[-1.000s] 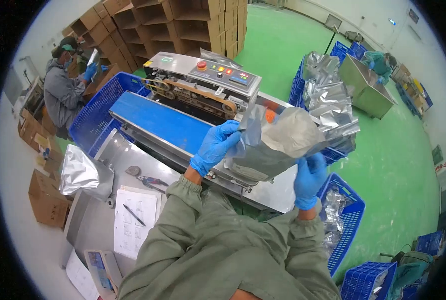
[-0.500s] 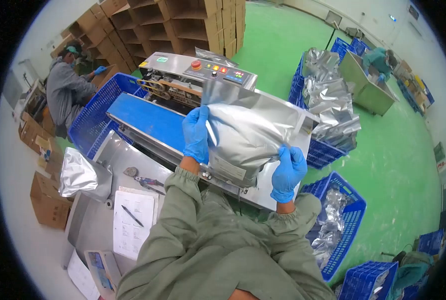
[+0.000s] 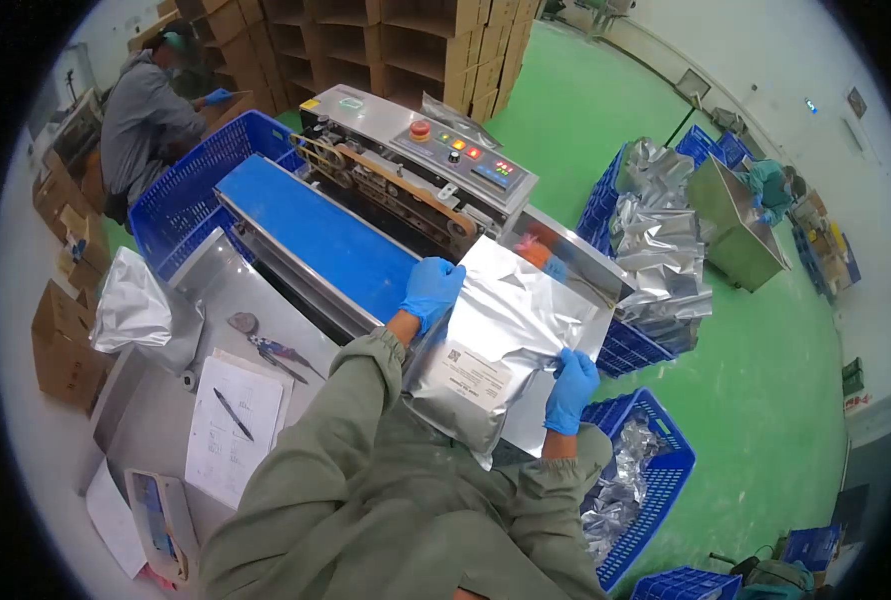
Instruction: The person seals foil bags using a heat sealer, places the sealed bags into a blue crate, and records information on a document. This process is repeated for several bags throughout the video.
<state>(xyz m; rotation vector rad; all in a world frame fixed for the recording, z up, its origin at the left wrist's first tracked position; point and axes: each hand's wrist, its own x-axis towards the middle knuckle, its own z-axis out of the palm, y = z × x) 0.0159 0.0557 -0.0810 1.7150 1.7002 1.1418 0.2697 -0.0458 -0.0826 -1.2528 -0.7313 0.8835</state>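
A silver foil bag [image 3: 496,350] with a white printed label is held in front of the sealing machine [image 3: 416,150]. My left hand [image 3: 432,290], in a blue glove, is closed on the bag's upper left edge. On its right side, my right hand [image 3: 572,392], also gloved in blue, grips the foil with fingers pressed together. The bag is tilted, its label towards me. Behind the left hand runs the machine's blue conveyor belt [image 3: 316,235]. The bag's top edge lies close to the machine's right end.
Blue crates with foil bags stand at the right [image 3: 646,350] and lower right [image 3: 671,480]. Left are a metal table [image 3: 226,310], papers [image 3: 228,430], a pen, and another foil bag [image 3: 141,310]. A person [image 3: 151,120] sits beyond an empty blue crate; another person [image 3: 768,185] is far right.
The bag has come down and tilted, showing its label more fully. My left hand has moved right and down with it, and my right hand lower. The view has shifted.
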